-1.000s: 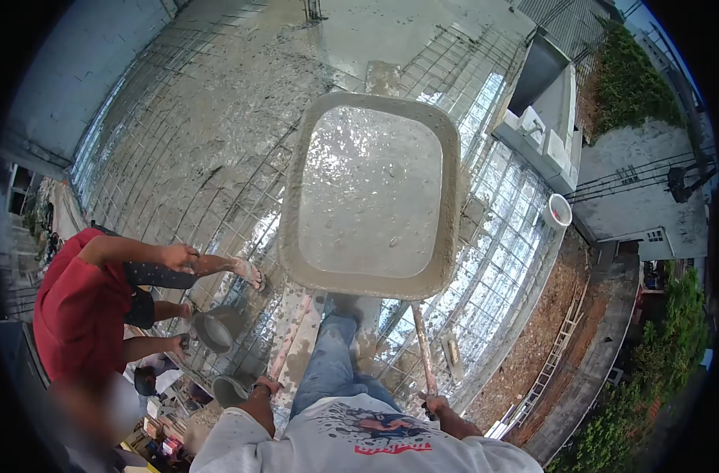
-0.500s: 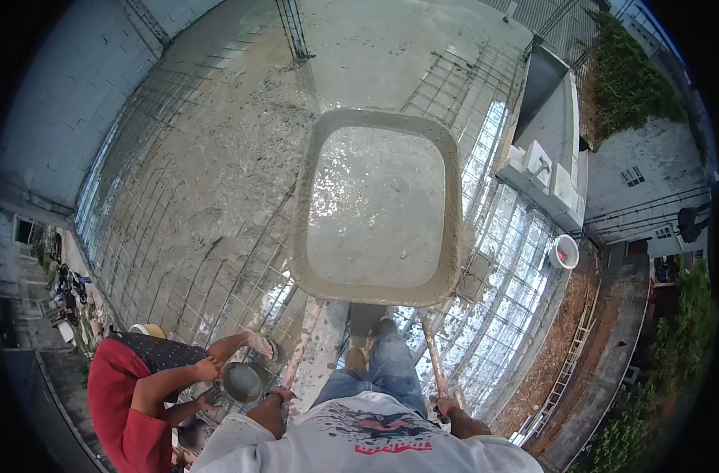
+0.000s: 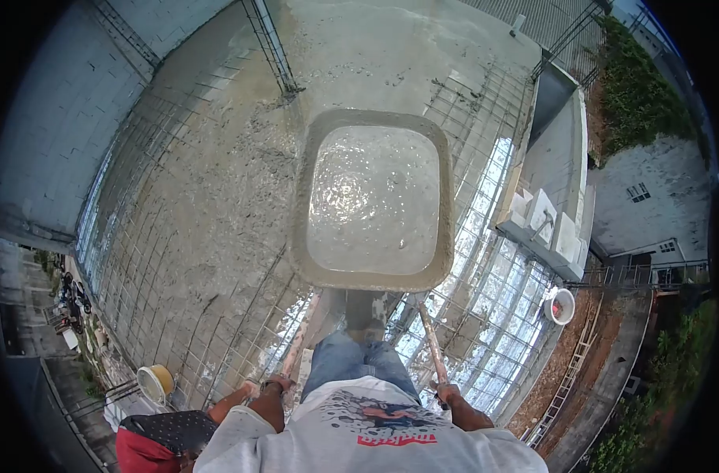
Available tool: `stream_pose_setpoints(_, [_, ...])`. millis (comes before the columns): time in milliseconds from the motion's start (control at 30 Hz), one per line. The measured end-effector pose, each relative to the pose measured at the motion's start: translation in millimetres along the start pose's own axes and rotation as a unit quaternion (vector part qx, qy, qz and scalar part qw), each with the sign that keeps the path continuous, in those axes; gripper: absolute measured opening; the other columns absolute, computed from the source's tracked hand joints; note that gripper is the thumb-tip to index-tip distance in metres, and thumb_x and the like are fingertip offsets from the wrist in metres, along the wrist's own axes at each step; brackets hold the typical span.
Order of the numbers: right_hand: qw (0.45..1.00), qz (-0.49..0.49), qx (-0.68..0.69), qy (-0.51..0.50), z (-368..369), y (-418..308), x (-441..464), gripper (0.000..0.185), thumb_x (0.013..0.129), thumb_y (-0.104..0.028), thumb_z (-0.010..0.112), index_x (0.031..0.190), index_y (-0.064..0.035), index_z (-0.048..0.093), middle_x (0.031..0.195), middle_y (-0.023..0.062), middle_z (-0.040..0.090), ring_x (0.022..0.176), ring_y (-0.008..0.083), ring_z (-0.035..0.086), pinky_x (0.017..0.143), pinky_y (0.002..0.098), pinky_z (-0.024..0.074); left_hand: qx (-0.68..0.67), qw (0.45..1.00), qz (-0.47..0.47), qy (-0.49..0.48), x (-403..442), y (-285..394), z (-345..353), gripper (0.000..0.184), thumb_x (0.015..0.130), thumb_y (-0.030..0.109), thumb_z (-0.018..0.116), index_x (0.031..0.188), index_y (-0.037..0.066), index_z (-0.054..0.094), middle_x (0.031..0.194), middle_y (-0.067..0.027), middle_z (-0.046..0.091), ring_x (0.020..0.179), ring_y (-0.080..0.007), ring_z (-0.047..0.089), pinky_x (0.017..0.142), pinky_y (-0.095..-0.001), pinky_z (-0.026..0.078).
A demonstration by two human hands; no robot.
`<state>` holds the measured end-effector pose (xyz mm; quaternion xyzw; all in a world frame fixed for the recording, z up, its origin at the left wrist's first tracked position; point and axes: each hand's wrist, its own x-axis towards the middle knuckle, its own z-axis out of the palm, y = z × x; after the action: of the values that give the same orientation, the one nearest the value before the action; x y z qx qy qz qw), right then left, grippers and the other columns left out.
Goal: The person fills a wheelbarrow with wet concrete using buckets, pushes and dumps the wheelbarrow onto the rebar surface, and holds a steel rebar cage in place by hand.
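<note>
A wheelbarrow point(image 3: 375, 280) stands in front of me, its tray filled nearly to the rim with wet, shiny concrete point(image 3: 375, 205). My left hand point(image 3: 276, 386) is wrapped round the end of the left handle point(image 3: 298, 343). On the other side, my right hand point(image 3: 448, 392) is closed round the right handle point(image 3: 433, 339). Both handles are spattered and run up under the tray, which hides the wheel. Beside my left arm, a co-worker's bare forearm point(image 3: 229, 404) reaches out close to my left hand; that person's hand is partly hidden.
Rough poured concrete point(image 3: 217, 189) covers part of a steel rebar grid point(image 3: 485, 315). A post of bare rebar point(image 3: 272, 47) rises ahead. A yellowish bucket point(image 3: 156, 383) stands left, a white bucket point(image 3: 559, 306) right near the slab edge. Block walls point(image 3: 52, 118) border the left.
My hands and the wheelbarrow have moved forward over the slab. The co-worker in red has slipped back toward the lower left edge, and the dark round container there has left the view.
</note>
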<state>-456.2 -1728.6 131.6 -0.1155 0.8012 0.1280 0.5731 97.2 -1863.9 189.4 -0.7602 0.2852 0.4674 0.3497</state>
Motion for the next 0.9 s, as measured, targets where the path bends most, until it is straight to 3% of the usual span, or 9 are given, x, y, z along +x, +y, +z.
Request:
stream_pose_setpoints(100, [0.999,-0.034,0.014,0.002,-58,-81,-9,0.056,0.084,-0.056,0.067,0.072,-0.0013,0.064,0.062,0.0062,0.059,0.048,0.0184,0.053,0.049,0.0365,0.0447,-0.088,0.995,0.023,-0.030,-3,62,-50,0.048,0.073,0.037,0.079,0.103,0.000,0.072,0.087,-0.0112,0.069,0.067,-0.0190,0.063,0.063,-0.0360,0.053])
stream_pose_setpoints(200, [0.998,-0.055,-0.011,0.033,-106,-151,0,0.057,0.082,-0.056,0.069,0.079,0.0015,0.067,0.064,0.0065,0.061,0.049,0.0206,0.054,0.049,0.0372,0.0438,-0.083,0.996,0.022,0.014,26,111,-86,0.065,0.072,0.049,0.075,0.111,-0.002,0.068,0.090,-0.0126,0.070,0.073,-0.0218,0.066,0.066,-0.0392,0.052])
stream_pose_setpoints(267, [0.994,-0.073,-0.013,0.086,-134,-203,9,0.060,0.080,-0.056,0.071,0.083,0.0040,0.068,0.064,0.0065,0.061,0.049,0.0223,0.054,0.049,0.0374,0.0433,-0.077,0.994,0.056,0.058,41,151,-123,0.063,0.070,0.043,0.076,0.111,-0.004,0.067,0.098,-0.0160,0.071,0.083,-0.0255,0.069,0.074,-0.0405,0.054])
stream_pose_setpoints(400, [0.978,-0.117,-0.063,0.160,-211,-344,34,0.078,0.077,-0.065,0.068,0.089,0.0121,0.068,0.083,0.0262,0.069,0.079,0.0353,0.070,0.066,0.0440,0.0518,-0.093,0.987,0.075,0.105,38,269,-244,0.063,0.068,0.039,0.077,0.113,-0.004,0.066,0.111,-0.0214,0.068,0.098,-0.0313,0.068,0.083,-0.0405,0.054])
stream_pose_setpoints(433, [0.991,-0.073,-0.032,0.104,-234,-383,9,0.082,0.075,-0.069,0.067,0.090,0.0117,0.068,0.089,0.0289,0.068,0.087,0.0381,0.069,0.072,0.0441,0.0523,-0.091,0.989,0.072,0.089,25,290,-270,0.063,0.068,0.038,0.077,0.114,-0.004,0.066,0.114,-0.0229,0.067,0.102,-0.0327,0.067,0.085,-0.0404,0.054])
stream_pose_setpoints(533, [0.987,-0.075,-0.042,0.137,-263,-449,-36,0.082,0.075,-0.068,0.068,0.094,0.0123,0.067,0.092,0.0302,0.067,0.092,0.0394,0.068,0.076,0.0456,0.0520,-0.079,0.981,0.113,0.139,9,310,-314,0.058,0.072,0.037,0.073,0.112,-0.005,0.066,0.115,-0.0239,0.066,0.109,-0.0324,0.064,0.093,-0.0391,0.050])
stream_pose_setpoints(733, [0.982,-0.107,-0.068,0.139,-367,-580,-136,0.085,0.075,-0.066,0.069,0.106,0.0132,0.063,0.098,0.0320,0.066,0.100,0.0426,0.065,0.081,0.0467,0.0507,-0.049,0.974,0.144,0.165,-73,385,-465,0.056,0.072,0.045,0.076,0.092,-0.008,0.069,0.095,-0.0279,0.068,0.096,-0.0381,0.067,0.084,-0.0424,0.052])
stream_pose_setpoints(800, [0.979,-0.149,-0.015,0.137,-393,-610,-116,0.074,0.078,-0.057,0.073,0.107,0.0092,0.061,0.078,0.0206,0.066,0.069,0.0318,0.066,0.059,0.0411,0.0498,-0.051,0.964,0.157,0.206,-99,414,-517,0.058,0.071,0.047,0.077,0.090,-0.008,0.069,0.092,-0.0283,0.068,0.095,-0.0388,0.067,0.083,-0.0428,0.052])
stream_pose_setpoints(900, [0.969,-0.223,0.077,0.080,-464,-719,-247,0.062,0.080,-0.049,0.076,0.107,0.0036,0.057,0.064,0.0073,0.058,0.047,0.0175,0.055,0.043,0.0323,0.0402,-0.162,0.964,0.165,0.129,-134,447,-606,0.052,0.072,0.042,0.081,0.084,-0.007,0.066,0.072,-0.0164,0.067,0.061,-0.0232,0.066,0.056,-0.0367,0.050])
